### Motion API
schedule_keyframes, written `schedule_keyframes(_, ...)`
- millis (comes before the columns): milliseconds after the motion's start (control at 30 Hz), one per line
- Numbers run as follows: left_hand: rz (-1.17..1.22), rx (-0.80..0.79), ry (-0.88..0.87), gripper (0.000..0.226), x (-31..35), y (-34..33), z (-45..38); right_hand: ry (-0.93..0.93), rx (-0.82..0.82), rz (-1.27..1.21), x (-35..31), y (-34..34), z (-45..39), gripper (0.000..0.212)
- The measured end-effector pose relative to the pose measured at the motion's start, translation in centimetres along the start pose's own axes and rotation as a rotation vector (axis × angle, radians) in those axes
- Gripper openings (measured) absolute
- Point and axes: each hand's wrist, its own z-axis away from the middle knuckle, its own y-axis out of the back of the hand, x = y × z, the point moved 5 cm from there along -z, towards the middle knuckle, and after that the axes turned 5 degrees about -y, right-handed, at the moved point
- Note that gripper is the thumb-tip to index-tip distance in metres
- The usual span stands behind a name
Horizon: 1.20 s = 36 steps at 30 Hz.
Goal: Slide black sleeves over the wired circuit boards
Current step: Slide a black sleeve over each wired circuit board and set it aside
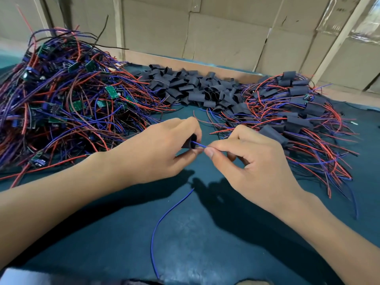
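My left hand [162, 149] grips a black sleeve [190, 143] at the middle of the table, its open end turned to the right. My right hand [253, 159] pinches a blue wire [199, 144] between thumb and forefinger, and that wire runs into the sleeve's mouth. A red wire [202, 120] rises behind my left fingers. No circuit board shows between the hands. A long blue wire [164, 219] trails on the mat below them toward me.
A big tangle of bare wired green boards [61, 95] fills the left. Loose black sleeves [197, 87] are heaped at the back centre. Sleeved boards with wires [298, 116] lie piled at the right. Cardboard walls [226, 38] close the back of the dark teal mat [205, 243].
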Motion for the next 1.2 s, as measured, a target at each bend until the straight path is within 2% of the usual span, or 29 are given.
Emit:
schedule_keyframes(100,-0.151,0.078,-0.037,0.030,0.8,0.4,-0.1,-0.017,0.012,-0.034,-0.1,0.3,0.0,0.011)
schedule_keyframes(233,-0.217,0.099,-0.061,0.034,1.3,0.5,-0.1,-0.069,-0.039,-0.139,0.0,0.3,-0.1,0.010)
schedule_keyframes(400,-0.156,0.111,-0.036,0.032,1.4,-0.2,0.1,-0.097,-0.100,-0.237,-0.3,-0.1,0.1,0.012)
schedule_keyframes(533,-0.096,0.133,0.018,0.034,1.3,-0.4,0.0,-0.134,-0.070,-0.308,-0.1,0.3,0.0,0.019)
schedule_keyframes(700,-0.094,0.143,0.030,0.036,1.3,-0.3,0.1,-0.169,-0.061,-0.327,0.1,0.3,0.1,0.016)
schedule_keyframes(767,-0.090,0.142,0.011,0.030,1.6,-0.3,0.2,-0.178,-0.081,-0.319,0.2,-0.1,0.1,0.014)
schedule_keyframes(900,-0.093,0.102,-0.037,0.022,2.1,-0.7,0.2,-0.151,-0.146,-0.290,0.0,-0.6,0.3,0.014)
schedule_keyframes(1000,-0.160,-0.016,-0.082,0.022,1.9,-1.4,0.4,-0.093,-0.235,-0.263,0.0,-0.9,0.3,0.013)
schedule_keyframes(1133,-0.198,-0.097,-0.045,0.023,0.4,-2.4,0.6,-0.176,-0.349,-0.244,0.8,-1.4,0.5,0.009)
schedule_keyframes(1200,-0.178,-0.074,-0.015,0.027,-0.1,-2.3,0.5,-0.181,-0.402,-0.178,1.1,-1.4,0.6,0.015)
